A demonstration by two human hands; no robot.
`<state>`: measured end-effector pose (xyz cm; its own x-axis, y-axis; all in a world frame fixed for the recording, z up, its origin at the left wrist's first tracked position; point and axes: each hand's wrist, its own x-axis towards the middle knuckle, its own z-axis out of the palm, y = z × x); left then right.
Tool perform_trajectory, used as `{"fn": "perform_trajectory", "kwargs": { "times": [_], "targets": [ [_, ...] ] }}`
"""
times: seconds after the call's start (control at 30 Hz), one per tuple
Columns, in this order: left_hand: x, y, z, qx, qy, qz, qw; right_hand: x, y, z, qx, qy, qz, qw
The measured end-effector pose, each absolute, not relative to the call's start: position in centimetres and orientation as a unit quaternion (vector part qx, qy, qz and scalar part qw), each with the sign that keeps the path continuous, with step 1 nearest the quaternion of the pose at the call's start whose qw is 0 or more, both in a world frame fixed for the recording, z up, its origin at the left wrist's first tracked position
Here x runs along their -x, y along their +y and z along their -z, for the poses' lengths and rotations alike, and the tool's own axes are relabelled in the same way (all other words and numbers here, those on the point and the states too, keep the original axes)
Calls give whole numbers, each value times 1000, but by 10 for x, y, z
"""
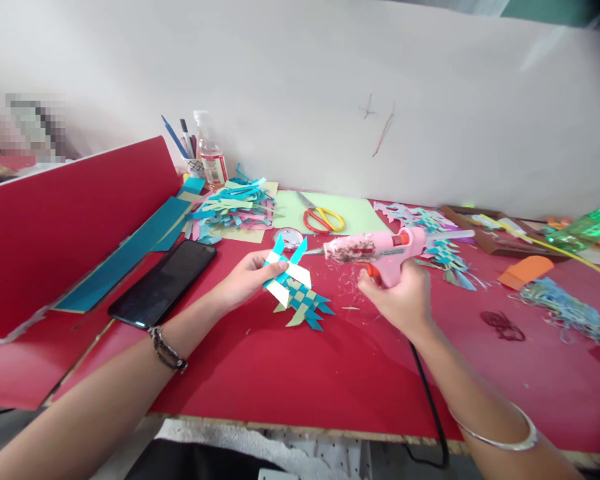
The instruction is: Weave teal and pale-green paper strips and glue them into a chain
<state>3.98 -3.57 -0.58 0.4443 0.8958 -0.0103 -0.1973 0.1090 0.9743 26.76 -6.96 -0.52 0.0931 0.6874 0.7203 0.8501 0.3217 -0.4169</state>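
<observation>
Between the thumb and fingers of my left hand (247, 277) is a woven paper fish (300, 293) in blue and pale yellow-green strips, its loose ends sticking out. My right hand (405, 297) is wrapped round the handle of a pink hot glue gun (375, 248), fingers by its orange trigger. A clear glue stick (453, 235) juts from the gun's rear. The metal nozzle points left, close to the upper strips of the fish; whether it touches them I cannot tell. Thin glue strands lie on the red table (280, 380) beneath.
Scissors (323, 217) lie on a pale green sheet (357, 215) behind my hands. A pile of paper strips (237, 207), a phone (163, 283) and a clear bottle (211, 157) stand or lie leftward. On the right are finished woven pieces (443, 253), tangled threads (565, 310) and the gun's black cable (433, 400).
</observation>
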Motion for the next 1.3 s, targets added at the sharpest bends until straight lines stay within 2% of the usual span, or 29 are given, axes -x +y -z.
{"fn": "perform_trajectory", "kwargs": {
  "times": [1.3],
  "targets": [
    [-39, -34, 9, -531, 326, -411, 666, -270, -69, 6, 592, -666, 85, 446]
  ]
}}
